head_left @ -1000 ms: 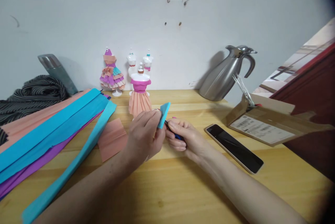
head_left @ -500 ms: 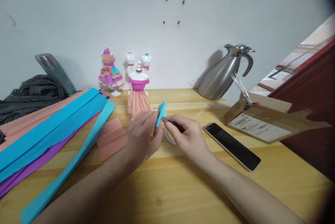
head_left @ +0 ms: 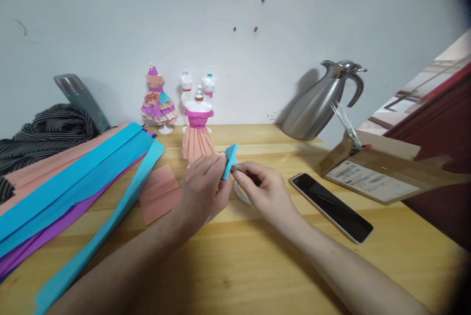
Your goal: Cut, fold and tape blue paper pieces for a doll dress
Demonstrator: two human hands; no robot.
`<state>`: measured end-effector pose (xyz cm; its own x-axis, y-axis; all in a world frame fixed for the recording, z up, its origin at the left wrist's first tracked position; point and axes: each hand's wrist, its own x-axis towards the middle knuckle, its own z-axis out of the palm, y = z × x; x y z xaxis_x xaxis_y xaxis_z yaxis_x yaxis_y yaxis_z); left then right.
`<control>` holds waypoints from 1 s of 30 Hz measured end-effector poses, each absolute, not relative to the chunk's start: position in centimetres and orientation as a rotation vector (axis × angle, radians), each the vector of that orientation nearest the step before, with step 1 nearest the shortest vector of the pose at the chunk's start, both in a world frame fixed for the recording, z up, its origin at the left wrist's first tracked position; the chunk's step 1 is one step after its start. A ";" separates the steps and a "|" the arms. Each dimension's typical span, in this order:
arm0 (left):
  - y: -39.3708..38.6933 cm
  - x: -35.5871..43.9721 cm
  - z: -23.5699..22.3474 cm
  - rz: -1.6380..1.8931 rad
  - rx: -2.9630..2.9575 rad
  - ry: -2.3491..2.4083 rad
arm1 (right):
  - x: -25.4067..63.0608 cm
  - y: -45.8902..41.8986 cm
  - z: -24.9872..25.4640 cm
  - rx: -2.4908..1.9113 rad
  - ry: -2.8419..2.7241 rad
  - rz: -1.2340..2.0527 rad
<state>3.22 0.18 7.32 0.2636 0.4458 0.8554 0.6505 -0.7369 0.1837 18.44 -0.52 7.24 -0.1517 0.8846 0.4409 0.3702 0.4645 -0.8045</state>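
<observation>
Between the fingers of my left hand [head_left: 204, 185] is a small folded piece of blue crepe paper [head_left: 230, 160], standing up at a tilt. My right hand [head_left: 267, 192] pinches a small dark tool with a grey tip [head_left: 235, 168]; its kind is mostly hidden by the fingers. That tip meets or almost meets the paper's right side. Under the hands, a roll of tape [head_left: 241, 193] lies partly covered. Just behind stands a mini dress form [head_left: 198, 119] in a magenta top and pleated peach skirt. A peach paper piece [head_left: 161, 195] lies left of my left hand.
Blue, peach and purple crepe paper [head_left: 91, 172] and a light blue strip [head_left: 110, 222] spread at left. Further back stand a ruffled dress form [head_left: 159, 104] and two white ones [head_left: 209, 84]. At right are a phone [head_left: 333, 207], cardboard box [head_left: 371, 182] and steel jug [head_left: 312, 104].
The view has shifted slightly, so most things sit a little further right. The tool's dark handle is now more hidden by my right fingers. Both hands keep their hold.
</observation>
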 end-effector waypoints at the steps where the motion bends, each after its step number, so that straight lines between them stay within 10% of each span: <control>1: 0.1 3.2 7.3 -1.468 -2.320 -1.037 | 18.5 -0.6 7.2 -1.081 -1.809 0.449; 7: 0.1 3.4 7.2 -1.462 -2.262 -1.121 | 18.6 -0.5 7.0 -1.076 -1.960 -0.110; 16: 0.3 2.4 9.1 -1.411 -2.215 -0.992 | 17.0 -0.4 9.7 -0.847 -1.335 1.558; 30: 0.8 0.6 10.9 -1.389 -2.385 -1.060 | 15.6 -0.7 9.9 -0.903 -1.317 1.237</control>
<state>0.59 0.82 10.92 0.3074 0.4871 0.8174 0.6596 -0.7282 0.1860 15.62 -0.69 9.90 -0.1475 0.9697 0.1947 -0.1334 0.1756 -0.9754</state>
